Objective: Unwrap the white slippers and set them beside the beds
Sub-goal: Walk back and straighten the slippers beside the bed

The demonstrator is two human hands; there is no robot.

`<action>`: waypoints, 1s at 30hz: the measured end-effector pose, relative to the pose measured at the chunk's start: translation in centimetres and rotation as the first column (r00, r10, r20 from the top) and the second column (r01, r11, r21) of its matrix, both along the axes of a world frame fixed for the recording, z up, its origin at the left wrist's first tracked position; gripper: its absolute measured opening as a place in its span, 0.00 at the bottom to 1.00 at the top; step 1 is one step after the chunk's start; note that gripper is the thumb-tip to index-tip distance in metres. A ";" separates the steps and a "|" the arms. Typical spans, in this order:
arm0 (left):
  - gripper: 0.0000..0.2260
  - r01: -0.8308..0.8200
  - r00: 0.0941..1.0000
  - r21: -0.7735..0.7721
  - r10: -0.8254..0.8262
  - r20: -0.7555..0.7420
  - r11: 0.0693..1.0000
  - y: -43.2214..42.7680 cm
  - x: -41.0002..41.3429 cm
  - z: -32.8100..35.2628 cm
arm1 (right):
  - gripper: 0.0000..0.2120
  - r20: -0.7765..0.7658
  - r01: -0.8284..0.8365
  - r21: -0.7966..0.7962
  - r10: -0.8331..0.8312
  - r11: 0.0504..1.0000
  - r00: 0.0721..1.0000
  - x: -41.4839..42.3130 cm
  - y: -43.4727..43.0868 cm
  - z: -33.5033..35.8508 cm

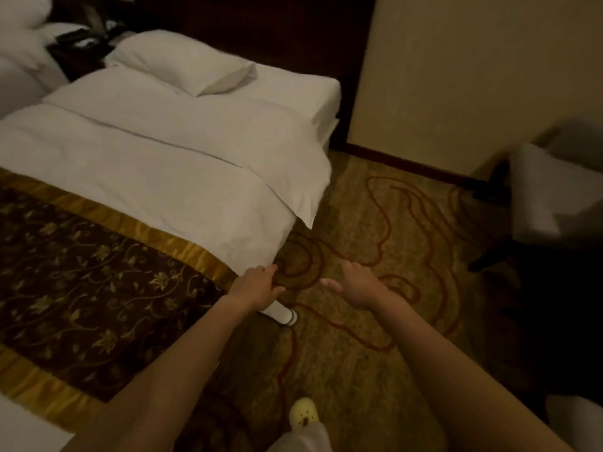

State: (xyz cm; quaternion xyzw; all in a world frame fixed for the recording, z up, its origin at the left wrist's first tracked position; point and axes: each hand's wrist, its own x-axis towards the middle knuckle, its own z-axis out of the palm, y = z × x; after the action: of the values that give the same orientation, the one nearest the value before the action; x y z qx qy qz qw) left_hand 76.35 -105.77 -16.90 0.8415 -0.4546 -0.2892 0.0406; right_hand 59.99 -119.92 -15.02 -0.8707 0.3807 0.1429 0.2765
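A white slipper lies on the patterned carpet right beside the near bed, mostly hidden under my left wrist; only its end shows. My left hand hovers just above it at the bed's corner, fingers spread and holding nothing. My right hand is stretched out over the carpet to the right, palm down, fingers apart, also holding nothing. No wrapper is visible.
The bed has a white duvet, a pillow and a brown-gold runner. A second bed and a dark nightstand lie at far left. A grey armchair stands at right. My foot in a yellow shoe is below.
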 end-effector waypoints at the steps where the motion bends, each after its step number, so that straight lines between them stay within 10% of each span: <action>1: 0.26 -0.031 0.999 0.014 0.031 -0.006 0.999 -1.0 0.6 -0.8 | 0.34 -0.007 -0.030 0.006 0.030 1.000 1.000 1.3 -1.5 -1.0; 11: 0.23 -0.262 0.965 0.027 0.262 0.016 0.965 -9.3 3.8 -12.5 | 0.31 -0.042 -0.287 0.066 0.290 0.956 0.956 11.2 -11.2 -12.8; 30: 0.28 -0.581 0.793 0.279 0.609 -0.019 0.764 -12.2 10.8 -68.6 | 0.30 -0.164 -0.559 0.181 0.585 0.809 0.794 24.8 -14.5 -69.0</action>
State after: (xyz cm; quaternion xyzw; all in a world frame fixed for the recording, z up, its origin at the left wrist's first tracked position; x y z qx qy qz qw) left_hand 87.11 -117.98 -85.48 0.9230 -0.1193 -0.3632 0.0445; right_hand 84.75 -134.38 -84.01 -0.9060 0.1169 0.3349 0.2311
